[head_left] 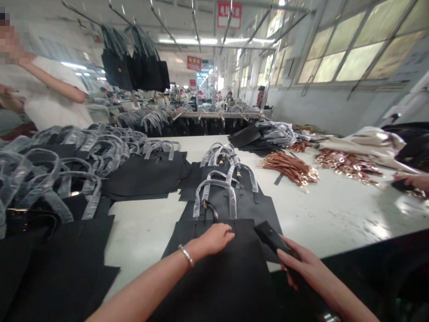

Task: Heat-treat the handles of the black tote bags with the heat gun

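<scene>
A flat black bag panel (221, 273) with small slits near its top edge lies in front of me. On its upper part rests my left hand (216, 239), a silver bracelet at the wrist. Its fingers are curled together, and what they pinch, if anything, is hidden. My right hand (298, 259) grips a black strap (271, 237) with a small round fitting near its wide end, held over the panel's right edge. Just beyond the panel lie black bag pieces (264, 208) with plastic-wrapped handles (233, 201) and gold-coloured clasps.
Stacked bag pieces with wrapped handles (80, 179) cover the left side of the white table (144, 223). Brown straps with gold-coloured clips (291, 167) lie to the right. Finished-looking bags hang from a rack (117, 67). A person (56, 94) stands at left; another hand (418, 181) shows at right.
</scene>
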The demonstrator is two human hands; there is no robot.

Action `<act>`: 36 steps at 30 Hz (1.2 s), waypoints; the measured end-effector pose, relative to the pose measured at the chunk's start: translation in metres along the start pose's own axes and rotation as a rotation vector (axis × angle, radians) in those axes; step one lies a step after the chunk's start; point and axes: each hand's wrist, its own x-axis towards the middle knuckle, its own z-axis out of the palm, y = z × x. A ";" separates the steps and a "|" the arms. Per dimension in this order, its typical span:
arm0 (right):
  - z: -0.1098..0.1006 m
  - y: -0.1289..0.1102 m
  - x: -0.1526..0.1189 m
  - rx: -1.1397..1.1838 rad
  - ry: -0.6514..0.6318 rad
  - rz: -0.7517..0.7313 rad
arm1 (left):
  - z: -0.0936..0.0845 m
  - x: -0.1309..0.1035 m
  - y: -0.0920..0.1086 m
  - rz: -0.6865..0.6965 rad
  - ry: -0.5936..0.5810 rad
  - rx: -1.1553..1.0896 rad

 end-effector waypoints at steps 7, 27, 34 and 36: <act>0.029 -0.009 0.014 -0.180 -0.228 0.094 | 0.062 -0.059 -0.040 0.086 0.329 0.246; 0.058 -0.047 0.060 -0.288 -0.369 0.146 | 0.066 -0.061 -0.036 0.146 0.441 0.216; 0.073 -0.050 0.074 -0.248 -0.233 -0.087 | 0.071 -0.063 -0.038 0.199 0.432 0.283; 0.072 -0.053 0.070 -0.264 -0.253 -0.074 | 0.070 -0.065 -0.038 0.213 0.417 0.295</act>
